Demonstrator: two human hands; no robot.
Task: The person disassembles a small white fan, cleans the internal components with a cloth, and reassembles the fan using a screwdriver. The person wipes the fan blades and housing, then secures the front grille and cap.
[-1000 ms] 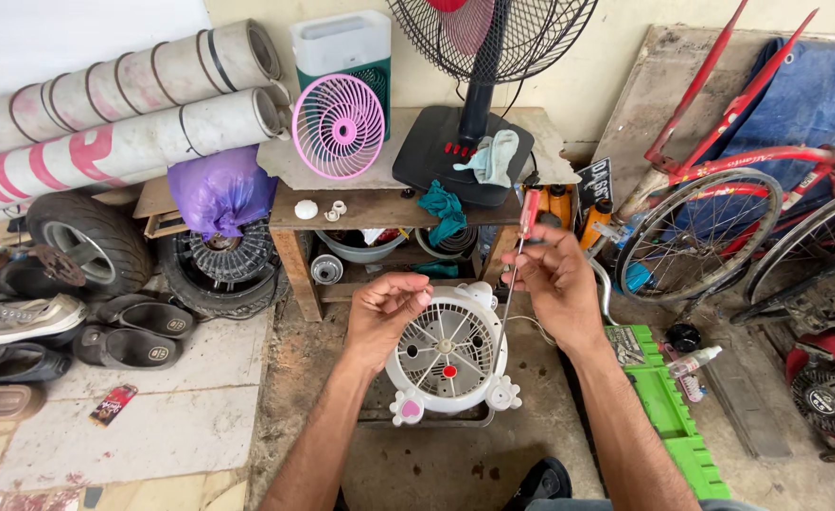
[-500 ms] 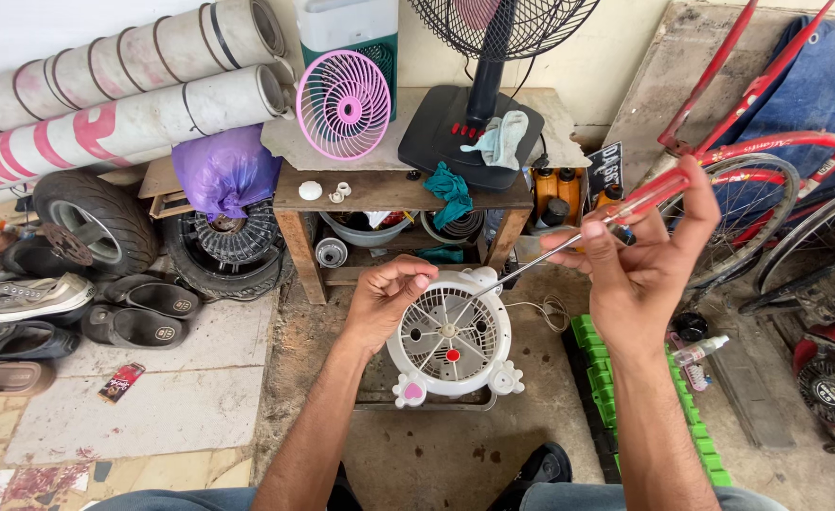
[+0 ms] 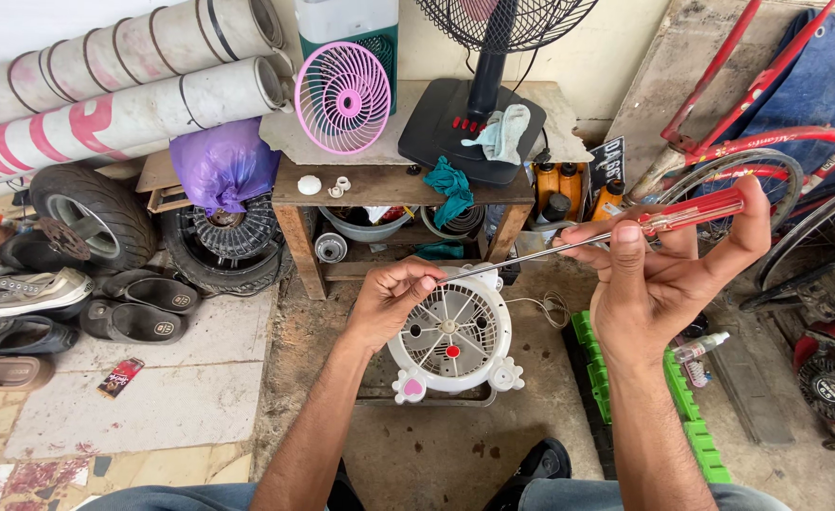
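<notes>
From the head camera, the small white fan serves as the landmark — a round plastic housing with a spoked grille, a red dot near its centre and pink knobs on its feet. Its upper left rim is hidden behind the left hand, whose fingertips are pinched together at the tip of a screwdriver; whether anything tiny sits between those fingers is too small to tell. The screwdriver's thin steel shaft runs up and to the right from the fan's top edge to a clear red handle, held loosely between thumb and fingers of the right hand, which is raised to the right of the fan, palm towards the camera.

Behind the fan stands a rough wooden desk, its lower shelf crowded and dim — contents hard to make out. On top rest a pink fan grille and the black base of a pedestal fan, whose head is cut off by the frame's upper edge. Left of the fan lie rubber tyres and worn shoes. Right of it, a red bicycle is partly out of frame, and a green plastic strip runs half hidden behind the right forearm.
</notes>
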